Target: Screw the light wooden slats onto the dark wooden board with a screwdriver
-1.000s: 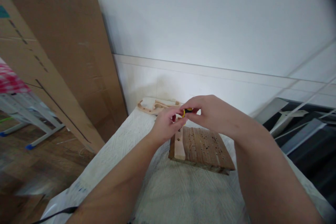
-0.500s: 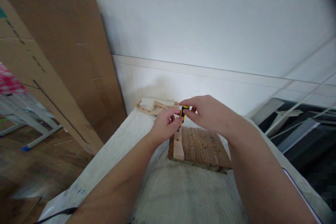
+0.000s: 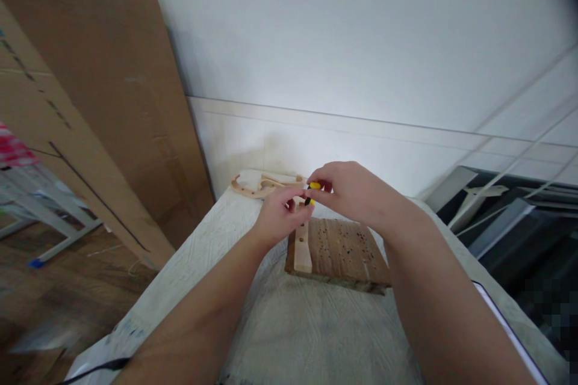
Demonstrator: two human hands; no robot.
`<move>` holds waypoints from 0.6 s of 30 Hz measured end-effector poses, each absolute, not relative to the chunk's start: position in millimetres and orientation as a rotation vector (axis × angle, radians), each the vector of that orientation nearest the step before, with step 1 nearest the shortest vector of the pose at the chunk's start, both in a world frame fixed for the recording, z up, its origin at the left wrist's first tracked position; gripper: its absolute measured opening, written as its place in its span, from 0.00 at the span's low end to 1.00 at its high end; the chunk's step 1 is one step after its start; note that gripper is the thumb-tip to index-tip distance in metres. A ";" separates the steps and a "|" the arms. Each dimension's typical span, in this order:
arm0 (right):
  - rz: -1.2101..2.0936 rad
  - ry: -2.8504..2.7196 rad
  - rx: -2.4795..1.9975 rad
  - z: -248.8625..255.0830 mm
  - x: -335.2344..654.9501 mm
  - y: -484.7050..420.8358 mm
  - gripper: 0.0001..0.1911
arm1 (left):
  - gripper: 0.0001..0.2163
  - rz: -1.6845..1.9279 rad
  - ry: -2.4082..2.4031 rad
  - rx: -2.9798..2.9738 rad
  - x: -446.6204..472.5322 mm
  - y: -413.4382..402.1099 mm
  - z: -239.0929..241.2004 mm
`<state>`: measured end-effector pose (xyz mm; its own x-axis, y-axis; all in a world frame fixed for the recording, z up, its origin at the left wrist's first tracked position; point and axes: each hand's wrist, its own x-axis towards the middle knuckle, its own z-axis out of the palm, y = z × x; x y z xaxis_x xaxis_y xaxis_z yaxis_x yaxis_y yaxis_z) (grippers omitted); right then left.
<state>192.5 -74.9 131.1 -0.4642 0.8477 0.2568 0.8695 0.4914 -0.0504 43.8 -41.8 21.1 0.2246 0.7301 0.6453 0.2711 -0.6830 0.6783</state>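
Pinching yellow-black tool (image 3: 311, 193) | right hand (image 3: 350, 192), left hand (image 3: 277, 215) | above wooden board (image 3: 338, 248)

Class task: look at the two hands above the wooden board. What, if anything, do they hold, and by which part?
The right hand pinches a small yellow-and-black tool by its handle's top end; the left hand has its fingers at the lower end. Exact grip is unclear.

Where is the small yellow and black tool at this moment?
In the head view, the yellow and black tool is at centre, pinched between both hands, just above the far end of the wooden board.
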 end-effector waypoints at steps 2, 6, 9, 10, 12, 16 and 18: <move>-0.224 -2.414 -1.599 129.6 190.6 -73.1 0.15 | 0.10 1.447 0.938 2.083 43.8 -42.0 20.9; -0.299 -2.362 -1.630 126.4 188.5 -71.5 0.16 | 0.05 1.375 0.925 2.184 42.9 -42.1 23.2; -0.141 -2.444 -1.419 127.0 190.1 -73.8 0.13 | 0.03 1.355 0.905 2.205 42.6 -42.5 24.8; -0.086 -2.467 -1.365 127.5 190.7 -74.7 0.12 | 0.04 1.347 0.897 2.201 42.7 -42.8 24.9; -0.060 -2.478 -1.360 127.9 191.3 -75.2 0.11 | 0.04 1.348 0.890 2.171 43.1 -43.3 24.1; -0.230 -2.397 -1.559 125.4 189.3 -71.3 0.17 | 0.10 1.392 0.967 2.095 43.3 -42.2 21.0; -0.265 -2.368 -1.624 123.6 188.1 -69.3 0.20 | 0.10 1.396 0.971 2.115 42.8 -40.6 20.0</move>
<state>188.1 -69.3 123.6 -0.3432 0.8860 0.3118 0.9331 0.3597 0.0048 42.8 -40.6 20.0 0.2501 0.7457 0.6176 0.3193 -0.6657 0.6744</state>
